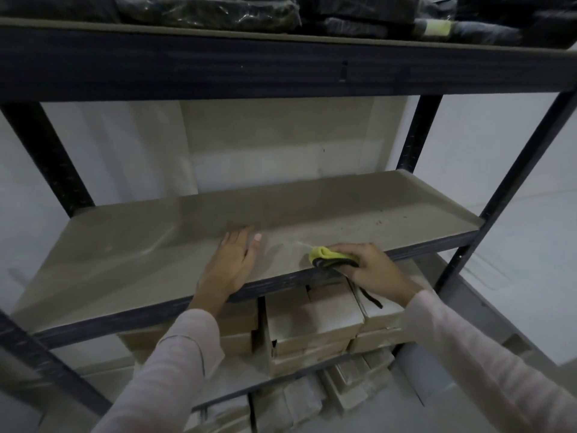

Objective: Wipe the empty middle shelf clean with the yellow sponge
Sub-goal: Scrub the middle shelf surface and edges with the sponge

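Observation:
The middle shelf (pixel 131 260) is a bare beige board in a dark metal rack, with dark crumbs scattered over its right part. My right hand (pixel 373 268) grips the yellow sponge (pixel 327 255), which has a dark underside, and presses it on the shelf near the front edge, right of centre. My left hand (pixel 234 260) lies flat on the board just left of the sponge, palm down, fingers spread and holding nothing.
Dark plastic-wrapped bundles (pixel 218 10) fill the top shelf. Several cardboard boxes (pixel 312 326) are stacked on the shelves below. Dark upright posts (pixel 418 135) stand at the rack's corners. A pale wall is behind.

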